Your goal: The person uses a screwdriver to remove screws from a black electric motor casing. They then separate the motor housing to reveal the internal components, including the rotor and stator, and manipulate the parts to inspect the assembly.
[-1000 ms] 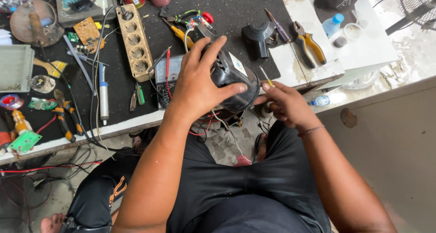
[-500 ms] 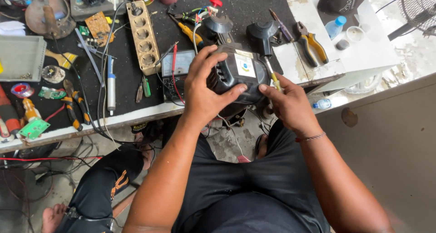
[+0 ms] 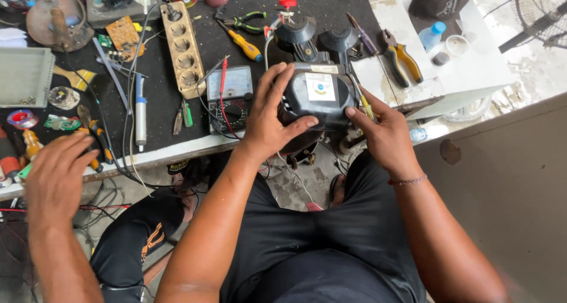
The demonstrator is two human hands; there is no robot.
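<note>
A black motor housing (image 3: 316, 96) with a white label on top rests at the front edge of the dark workbench (image 3: 159, 111). My left hand (image 3: 269, 123) grips its left side, fingers spread over the top and the thumb along the front. My right hand (image 3: 384, 132) presses against its right side and holds a thin yellow-handled screwdriver (image 3: 361, 99) between the fingers, tip pointing away. Wires hang from under the housing towards my lap.
Another person's hand (image 3: 56, 173) hovers at the bench's left front edge. On the bench lie a multimeter (image 3: 230, 96), a wooden power strip (image 3: 182, 49), pliers (image 3: 401, 58), a yellow screwdriver (image 3: 242, 43), a grey tray (image 3: 23, 75), and a black cap (image 3: 440, 0).
The housing has been turned so that its label faces up and now sits further onto the bench edge. My left hand shifted from its top to its left side. Another person's hand has appeared at the left.
</note>
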